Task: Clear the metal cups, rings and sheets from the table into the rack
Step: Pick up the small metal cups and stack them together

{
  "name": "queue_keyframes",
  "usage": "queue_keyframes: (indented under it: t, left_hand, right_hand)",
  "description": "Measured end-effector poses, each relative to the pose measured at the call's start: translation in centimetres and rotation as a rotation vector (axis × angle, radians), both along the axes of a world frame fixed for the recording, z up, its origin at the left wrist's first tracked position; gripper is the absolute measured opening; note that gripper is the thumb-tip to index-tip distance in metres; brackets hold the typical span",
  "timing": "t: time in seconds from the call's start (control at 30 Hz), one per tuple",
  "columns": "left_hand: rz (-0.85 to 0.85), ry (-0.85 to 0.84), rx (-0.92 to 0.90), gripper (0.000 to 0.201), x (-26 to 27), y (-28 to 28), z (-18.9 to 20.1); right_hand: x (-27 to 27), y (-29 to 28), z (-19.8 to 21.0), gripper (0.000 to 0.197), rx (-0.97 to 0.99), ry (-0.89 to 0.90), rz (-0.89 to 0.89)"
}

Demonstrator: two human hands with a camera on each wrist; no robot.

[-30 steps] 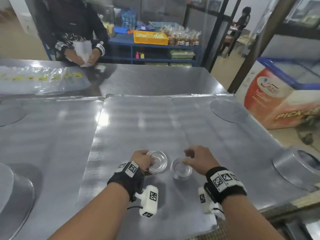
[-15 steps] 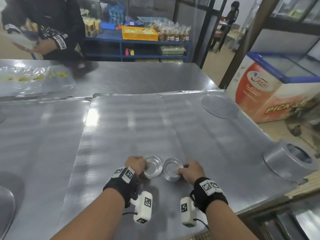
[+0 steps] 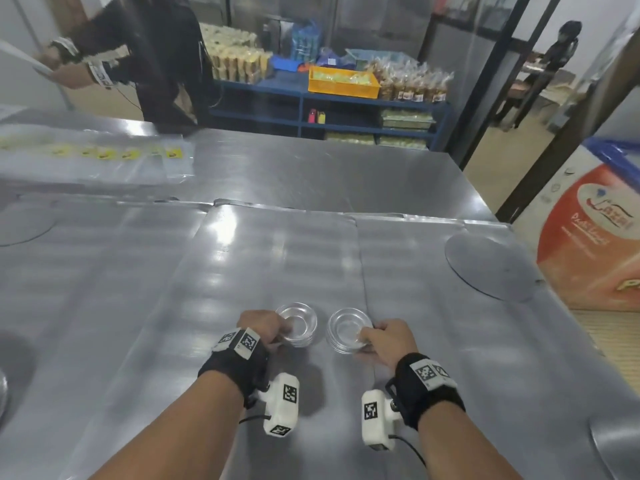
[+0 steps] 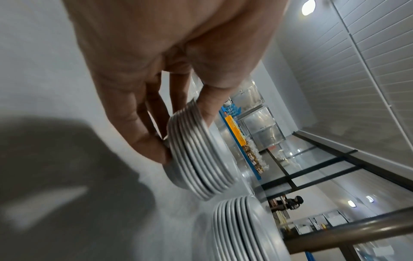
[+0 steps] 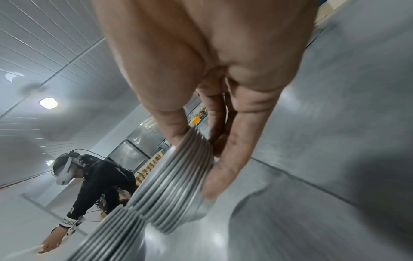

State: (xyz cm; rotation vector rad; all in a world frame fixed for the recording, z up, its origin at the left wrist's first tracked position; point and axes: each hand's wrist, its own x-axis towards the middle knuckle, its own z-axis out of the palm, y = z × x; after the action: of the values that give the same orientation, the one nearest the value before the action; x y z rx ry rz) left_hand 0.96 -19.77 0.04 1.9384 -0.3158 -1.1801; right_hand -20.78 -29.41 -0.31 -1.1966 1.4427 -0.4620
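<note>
Left hand [image 3: 260,326] pinches one stack of nested cups [image 3: 298,323], thumb over the rim. Right hand [image 3: 388,341] grips the other stack [image 3: 348,330], likely carrying both together off the table [image 3: 242,265].

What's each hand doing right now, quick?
Left hand: fingers grip the left stack of metal cups.
Right hand: fingers grip the right stack of metal cups.

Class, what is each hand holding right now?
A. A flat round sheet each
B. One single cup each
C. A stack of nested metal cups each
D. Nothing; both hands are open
C: the left hand and right hand each grip a cup stack with many layered rims.
</note>
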Motion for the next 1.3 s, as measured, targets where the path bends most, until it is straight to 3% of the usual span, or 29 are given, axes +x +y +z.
queue_keyframes:
  t: [0.2,0.53,0.8,0.9,1.0,1.3]
  left_hand:
    - [0.26,0.175,-0.095,0.015,0.2,-5.5,1.9]
    - [0.269,0.148,-0.188,0.014,4.9,-16.9,2.7]
    - [0.107,-0.08,-0.233,0.028,11.8,-29.9,-0.7]
    - [0.071,-0.168,-0.232,0.034,13.6,-33.9,-2.4]
    - [0.028,-0.211,-0.229,0.038,15.1,-37.3,-3.6]
    - [-0.103,-0.32,-0.177,0.041,17.2,-44.0,-5.2]
  right_hand:
    - [1.9,-6.8,1.1,0.011,0.011,-0.099,-0.081]
    - [7.5,-18.6,0.9,0.008,-0.013,-0.182,-0.157]
    - [13.9,-30.3,-0.3,0.009,-0.111,-0.156,-0.126]
    - [15.7,-33.8,-0.9,0.005,-0.178,-0.052,-0.101]
    - [17.3,-37.1,-1.7,0.014,-0.28,0.065,-0.071]
    - [19.7,-43.3,-5.0,0.04,-0.317,0.196,-0.068]
